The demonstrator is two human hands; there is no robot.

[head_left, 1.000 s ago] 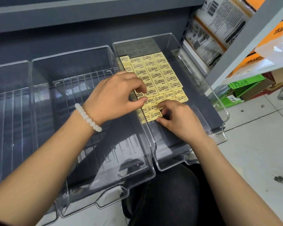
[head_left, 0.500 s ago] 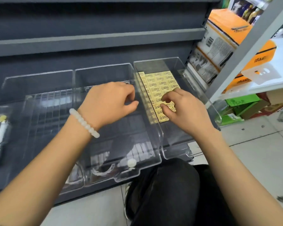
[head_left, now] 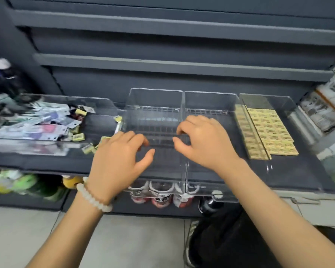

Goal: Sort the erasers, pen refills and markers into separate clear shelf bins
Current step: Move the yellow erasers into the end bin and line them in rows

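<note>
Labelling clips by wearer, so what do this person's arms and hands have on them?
Both forearms are bare, with no sleeves in view. The left hand has a bracelet of round, milky-white beads at the wrist. The right hand shows no glove, ring or watch.

Both my forearms reach forward from the lower edge, bare. My left hand (head_left: 118, 157) hangs palm-down, fingers loosely curled, thumb out toward the right, gripping nothing; a pale bead bracelet (head_left: 94, 198) circles that wrist. My right hand (head_left: 203, 141) sits alongside, slightly farther forward, fingers loosely curled, holding nothing.
</note>
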